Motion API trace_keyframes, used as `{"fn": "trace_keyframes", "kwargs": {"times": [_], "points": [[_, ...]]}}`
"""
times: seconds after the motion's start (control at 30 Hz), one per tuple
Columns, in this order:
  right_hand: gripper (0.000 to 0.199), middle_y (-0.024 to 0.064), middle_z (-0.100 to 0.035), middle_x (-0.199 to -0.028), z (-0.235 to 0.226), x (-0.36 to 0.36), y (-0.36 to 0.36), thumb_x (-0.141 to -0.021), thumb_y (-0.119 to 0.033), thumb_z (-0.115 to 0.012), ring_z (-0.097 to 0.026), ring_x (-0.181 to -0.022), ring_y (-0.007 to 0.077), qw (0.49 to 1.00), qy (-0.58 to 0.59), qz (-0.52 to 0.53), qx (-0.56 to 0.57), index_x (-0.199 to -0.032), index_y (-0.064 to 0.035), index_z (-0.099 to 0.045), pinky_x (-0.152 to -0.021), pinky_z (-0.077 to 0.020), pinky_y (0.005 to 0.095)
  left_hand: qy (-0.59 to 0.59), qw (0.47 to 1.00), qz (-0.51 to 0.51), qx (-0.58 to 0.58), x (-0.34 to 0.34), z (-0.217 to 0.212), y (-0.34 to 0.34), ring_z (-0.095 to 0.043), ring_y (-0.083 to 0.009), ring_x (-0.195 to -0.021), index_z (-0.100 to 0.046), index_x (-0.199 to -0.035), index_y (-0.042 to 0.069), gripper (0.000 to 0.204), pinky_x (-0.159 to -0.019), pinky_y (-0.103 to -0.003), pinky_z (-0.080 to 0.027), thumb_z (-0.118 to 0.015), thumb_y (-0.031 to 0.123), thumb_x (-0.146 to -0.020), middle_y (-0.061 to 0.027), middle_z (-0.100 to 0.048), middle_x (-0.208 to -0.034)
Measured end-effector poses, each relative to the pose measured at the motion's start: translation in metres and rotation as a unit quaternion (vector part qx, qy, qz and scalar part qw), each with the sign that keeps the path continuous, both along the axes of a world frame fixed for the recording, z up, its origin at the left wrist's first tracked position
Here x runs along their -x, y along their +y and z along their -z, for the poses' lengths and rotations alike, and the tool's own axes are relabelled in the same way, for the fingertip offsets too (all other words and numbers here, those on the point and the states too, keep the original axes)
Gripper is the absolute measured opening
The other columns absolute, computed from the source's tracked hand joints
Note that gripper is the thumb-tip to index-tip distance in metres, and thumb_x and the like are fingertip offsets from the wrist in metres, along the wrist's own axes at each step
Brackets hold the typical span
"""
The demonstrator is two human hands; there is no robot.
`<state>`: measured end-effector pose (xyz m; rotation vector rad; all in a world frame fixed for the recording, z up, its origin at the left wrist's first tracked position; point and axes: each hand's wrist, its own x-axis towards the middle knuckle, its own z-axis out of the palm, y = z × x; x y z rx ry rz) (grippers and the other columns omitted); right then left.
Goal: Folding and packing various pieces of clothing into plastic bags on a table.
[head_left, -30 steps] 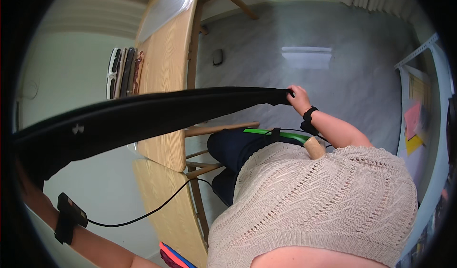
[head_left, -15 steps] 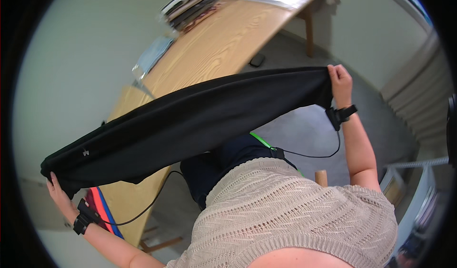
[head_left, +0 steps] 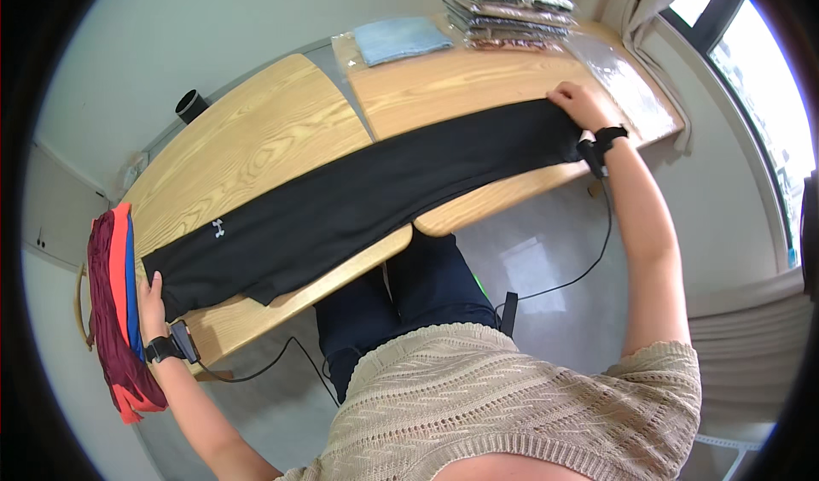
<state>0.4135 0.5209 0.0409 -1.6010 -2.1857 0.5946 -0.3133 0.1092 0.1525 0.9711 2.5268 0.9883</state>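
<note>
Garment (head_left: 341, 195): long axis runs from left hand (head_left: 153, 310) to right hand (head_left: 585, 110) across counter (head_left: 256, 131), right end farther. Right closed on far corner; left touches near end, closure indeterminable.

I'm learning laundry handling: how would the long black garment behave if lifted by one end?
The black garment would probably droop: a loose flap juts from its edge. It seems light for its length, lying thin and flat on the tabletops.
</note>
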Motion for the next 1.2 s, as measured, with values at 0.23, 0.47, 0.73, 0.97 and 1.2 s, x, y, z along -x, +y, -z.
{"fn": "trace_keyframes", "kwargs": {"times": [0.23, 0.47, 0.73, 0.97, 1.2], "points": [[0.057, 0.0195, -0.068, -0.087, 0.045, 0.005, 0.032, -0.081, -0.048, -0.062, -0.066, -0.085, 0.0307, 0.997, -0.005, 0.081, 0.019, -0.096, 0.0071, -0.064, -0.078, -0.0511, 0.0369, -0.042, 0.994, -0.003, 0.099, 0.063, 0.044, -0.043, -0.045, -0.0239, -0.12, -0.043, -0.131, -0.003, 0.062, -0.102, -0.033, -0.031, -0.056, 0.043, -0.091, -0.0164, -0.049, -0.129], [0.071, 0.0252, -0.064, -0.071, 0.019, 0.03, -0.014, -0.07, -0.058, -0.069, -0.063, -0.06, 0.0345, 0.98, -0.104, 0.134, 0.1, -0.075, 0.0129, -0.064, -0.062, -0.0499, 0.0407, -0.064, 0.997, 0.014, 0.029, 0.054, 0.055, -0.043, -0.047, -0.0216, -0.116, -0.044, -0.129, -0.002, 0.047, -0.1, -0.031, -0.033, -0.055, 0.028, -0.094, -0.0126, -0.05, -0.126], [0.044, 0.0174, -0.066, -0.077, 0.013, 0.032, -0.017, -0.07, -0.028, -0.078, -0.063, -0.072, 0.0279, 0.991, -0.012, 0.11, 0.076, -0.093, 0.0062, -0.064, -0.065, -0.048, 0.0364, 0.008, 0.997, -0.009, 0.08, 0.06, 0.067, -0.054, -0.043, -0.0255, -0.123, -0.038, -0.134, -0.004, 0.053, -0.104, -0.034, -0.03, -0.056, 0.023, -0.093, -0.0167, -0.046, -0.133], [0.03, 0.007, -0.063, -0.077, 0.015, 0.04, -0.008, -0.073, -0.018, -0.076, -0.059, -0.071, 0.0166, 0.98, 0.147, 0.113, 0.072, -0.093, 0.0011, -0.065, -0.065, -0.0462, 0.0298, 0.025, 0.993, -0.015, 0.116, 0.043, 0.06, -0.048, -0.035, -0.0289, -0.132, -0.032, -0.139, -0.004, 0.06, -0.109, -0.036, -0.025, -0.057, 0.024, -0.092, -0.0201, -0.039, -0.14], [0.024, 0.0049, -0.059, -0.081, 0.019, 0.04, 0.002, -0.085, -0.019, -0.065, -0.051, -0.074, 0.0125, 0.964, 0.232, 0.097, 0.083, -0.101, -0.0013, -0.058, -0.064, -0.0429, 0.0275, 0.014, 0.995, -0.011, 0.096, 0.056, 0.072, -0.055, -0.033, -0.0291, -0.134, -0.031, -0.139, -0.005, 0.061, -0.109, -0.035, -0.024, -0.057, 0.025, -0.092, -0.021, -0.037, -0.142]]}}
